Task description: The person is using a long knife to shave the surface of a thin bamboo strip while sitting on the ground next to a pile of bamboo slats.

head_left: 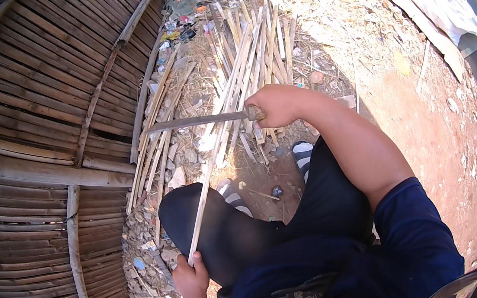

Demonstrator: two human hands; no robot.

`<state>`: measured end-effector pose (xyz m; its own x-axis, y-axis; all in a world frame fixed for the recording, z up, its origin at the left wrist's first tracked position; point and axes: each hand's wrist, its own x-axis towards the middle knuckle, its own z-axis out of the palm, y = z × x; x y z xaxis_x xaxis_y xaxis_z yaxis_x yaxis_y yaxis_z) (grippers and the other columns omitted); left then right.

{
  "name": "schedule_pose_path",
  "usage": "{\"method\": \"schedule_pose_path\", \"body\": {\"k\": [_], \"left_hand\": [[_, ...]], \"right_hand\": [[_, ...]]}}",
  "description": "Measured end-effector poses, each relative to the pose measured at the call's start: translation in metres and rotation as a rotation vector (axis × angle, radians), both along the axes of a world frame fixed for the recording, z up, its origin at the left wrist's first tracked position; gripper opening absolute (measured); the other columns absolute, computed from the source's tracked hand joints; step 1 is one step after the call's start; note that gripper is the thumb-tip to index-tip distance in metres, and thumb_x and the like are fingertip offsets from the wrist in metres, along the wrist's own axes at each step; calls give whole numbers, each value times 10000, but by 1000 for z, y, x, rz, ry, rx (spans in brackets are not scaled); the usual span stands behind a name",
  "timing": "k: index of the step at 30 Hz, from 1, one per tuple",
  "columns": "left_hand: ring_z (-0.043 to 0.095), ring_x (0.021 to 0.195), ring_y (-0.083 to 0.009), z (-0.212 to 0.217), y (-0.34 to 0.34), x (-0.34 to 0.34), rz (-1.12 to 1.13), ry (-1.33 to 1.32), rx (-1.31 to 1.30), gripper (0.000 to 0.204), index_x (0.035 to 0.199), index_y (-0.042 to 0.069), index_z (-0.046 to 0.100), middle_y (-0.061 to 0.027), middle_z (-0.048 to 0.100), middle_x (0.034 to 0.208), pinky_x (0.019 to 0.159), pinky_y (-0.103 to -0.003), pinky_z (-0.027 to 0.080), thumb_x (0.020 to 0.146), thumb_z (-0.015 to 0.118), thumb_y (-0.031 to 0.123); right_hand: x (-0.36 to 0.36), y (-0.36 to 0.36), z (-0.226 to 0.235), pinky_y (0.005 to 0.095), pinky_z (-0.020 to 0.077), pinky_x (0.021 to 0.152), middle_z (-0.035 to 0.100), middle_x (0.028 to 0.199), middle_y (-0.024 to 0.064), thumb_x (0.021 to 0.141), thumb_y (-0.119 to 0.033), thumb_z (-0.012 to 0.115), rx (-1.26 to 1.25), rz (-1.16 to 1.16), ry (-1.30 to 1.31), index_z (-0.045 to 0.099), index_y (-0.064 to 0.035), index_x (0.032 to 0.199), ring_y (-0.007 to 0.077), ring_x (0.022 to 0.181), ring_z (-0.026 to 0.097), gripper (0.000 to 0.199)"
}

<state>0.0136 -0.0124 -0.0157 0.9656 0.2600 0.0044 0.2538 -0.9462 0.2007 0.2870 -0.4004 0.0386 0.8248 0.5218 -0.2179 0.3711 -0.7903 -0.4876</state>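
While the left hand [190, 276] grips a bamboo strip [209, 177], the right hand [274, 105] clasps a long knife [198, 120]; a slipping blade could cut the knee beside the left fingers

Single head-mounted fisheye view, looking steeply down from above and behind both hands. The left hand [190, 276] sits close at the lower edge; the right hand [277, 104] lies farther out, near centre. Edges bend toward the rim.
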Motion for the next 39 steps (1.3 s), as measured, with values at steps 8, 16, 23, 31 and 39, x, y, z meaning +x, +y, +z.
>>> {"method": "schedule_pose_path", "body": {"k": [8,16,23,31,39], "left_hand": [[635,647,-504,-13,9,-8,20,-64,-2,646,792,1,542,-265,599,620,573,-573,471,966,492,620],[645,650,-494,3,2,-2,17,-2,45,626,798,6,553,-268,611,633,575,-565,482,964,510,608],[641,632,-488,-5,2,-10,6,-51,51,624,792,8,550,-256,601,612,572,-563,480,967,506,606],[643,648,-488,3,7,-5,12,9,-1,632,799,0,551,-262,606,627,586,-561,482,968,506,607],[643,677,-502,-4,9,-5,-3,-16,-46,619,811,-3,557,-272,614,650,608,-571,479,971,506,592]], "right_hand": [[-3,12,-3,468,524,820,704,928,194,797,-298,767,95,163,13,686,-70,1094,377,945,681,383],[6,-6,-22,469,525,832,709,947,198,778,-291,772,90,17,-132,693,-60,1052,395,954,677,367],[-32,36,9,449,524,926,704,1103,194,799,-295,754,-84,292,55,652,-38,1242,375,1072,661,522],[23,-18,-6,439,511,951,693,1132,223,778,-301,779,83,-141,84,664,-24,1217,385,1101,647,531],[-40,46,-1,470,525,823,709,956,201,778,-280,769,-17,338,-24,687,-55,1096,401,943,671,399]]}}
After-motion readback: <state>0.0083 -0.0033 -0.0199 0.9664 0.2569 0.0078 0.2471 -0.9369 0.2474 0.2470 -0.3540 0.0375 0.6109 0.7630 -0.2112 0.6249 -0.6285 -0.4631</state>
